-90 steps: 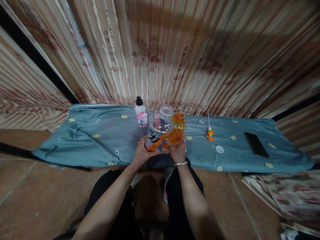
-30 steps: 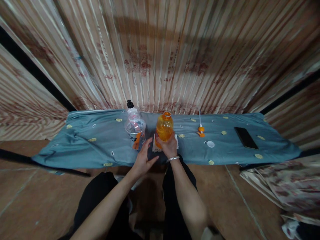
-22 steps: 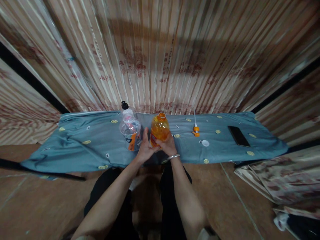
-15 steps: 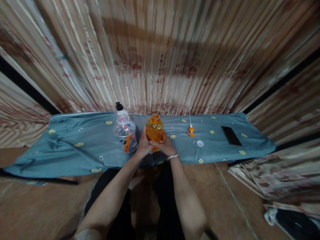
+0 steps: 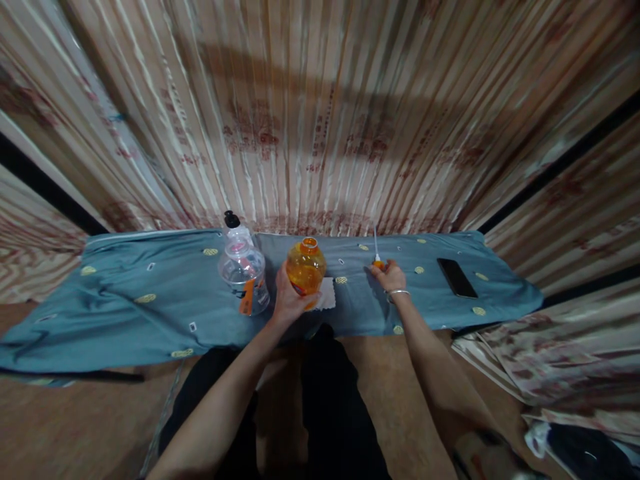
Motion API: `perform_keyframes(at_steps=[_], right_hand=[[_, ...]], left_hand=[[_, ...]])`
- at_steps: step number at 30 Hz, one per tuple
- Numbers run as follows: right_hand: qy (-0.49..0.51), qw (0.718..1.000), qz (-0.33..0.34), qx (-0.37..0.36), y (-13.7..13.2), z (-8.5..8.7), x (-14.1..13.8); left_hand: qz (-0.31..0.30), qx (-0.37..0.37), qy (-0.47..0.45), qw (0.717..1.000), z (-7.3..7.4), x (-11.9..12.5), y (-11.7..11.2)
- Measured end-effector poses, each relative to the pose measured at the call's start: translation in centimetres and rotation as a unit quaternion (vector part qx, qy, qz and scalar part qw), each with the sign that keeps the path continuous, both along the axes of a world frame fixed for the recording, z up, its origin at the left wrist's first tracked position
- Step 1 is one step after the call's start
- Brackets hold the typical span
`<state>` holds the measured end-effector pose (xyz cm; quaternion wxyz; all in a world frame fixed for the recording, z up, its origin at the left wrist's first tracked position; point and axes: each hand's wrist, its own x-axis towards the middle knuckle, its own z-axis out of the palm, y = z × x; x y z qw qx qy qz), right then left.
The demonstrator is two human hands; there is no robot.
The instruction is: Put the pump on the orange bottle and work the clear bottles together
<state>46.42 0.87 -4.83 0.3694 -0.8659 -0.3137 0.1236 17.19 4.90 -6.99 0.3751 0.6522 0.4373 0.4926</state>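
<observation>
My left hand (image 5: 290,299) is wrapped round an amber, see-through bottle (image 5: 309,267) with an uncapped neck, upright over the bench. At the right, my right hand (image 5: 391,275) has its fingers closed on an orange pump head (image 5: 379,265); its thin pale tube (image 5: 377,241) points away toward the curtain. A scalloped white piece of paper or cloth (image 5: 327,295) lies beside the bottle, partly covered by it. Left of my left hand stand a clear plastic cup (image 5: 253,293) with an orange and black print and a clear bottle (image 5: 239,233) with a black top.
A blue-grey patterned cloth (image 5: 120,313) covers the narrow bench. A black phone (image 5: 457,277) lies at its right part. A striped curtain (image 5: 310,133) hangs behind, with dark poles (image 5: 560,167) at the sides. A dark bundle (image 5: 585,450) is on the floor at lower right.
My right hand has left the amber bottle and moved right onto the pump head. The left hand still holds the bottle. The white paper or cloth now shows; the small white disc is out of sight.
</observation>
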Motion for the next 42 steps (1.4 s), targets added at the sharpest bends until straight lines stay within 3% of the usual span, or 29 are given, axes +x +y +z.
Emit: perform_keyframes(at_steps=[7,14,18,21,23,28,36,39,42], right_hand=[[-0.008,0.996,-0.03,-0.078,2.2,-1.1,1.7],[0.064,0.998,-0.002,-0.014,1.7,0.3,1.5],[0.131,0.986,0.075,0.068,-1.6,1.9,-0.6],[0.224,0.945,0.177,0.16,-5.7,3.8,-2.0],[0.225,0.935,0.214,0.168,-8.6,5.4,-2.6],[0.103,0.948,0.267,0.136,-13.9,9.6,-2.3],[-0.164,0.936,0.311,0.003,-17.1,14.9,-0.9],[-0.261,0.906,0.334,-0.007,-17.2,17.8,-0.9],[-0.4,0.838,0.372,0.014,-16.5,21.5,-1.1]], left_hand=[[-0.021,-0.014,-0.009,1.0,-0.5,-0.4,-0.4],[-0.057,-0.026,-0.049,0.997,-0.8,-0.5,-0.3],[-0.063,-0.029,-0.069,0.995,-0.8,-0.6,-0.2],[-0.072,-0.024,-0.086,0.993,-0.8,-0.6,-0.2],[-0.078,-0.02,-0.096,0.992,-0.9,-0.6,-0.2],[-0.081,-0.01,-0.116,0.99,-1.3,-0.3,0.0],[-0.079,-0.004,-0.129,0.989,-1.8,0.0,0.2],[-0.083,-0.003,-0.126,0.989,-1.6,0.0,0.2],[-0.09,0.0,-0.122,0.988,-1.4,0.0,0.2]])
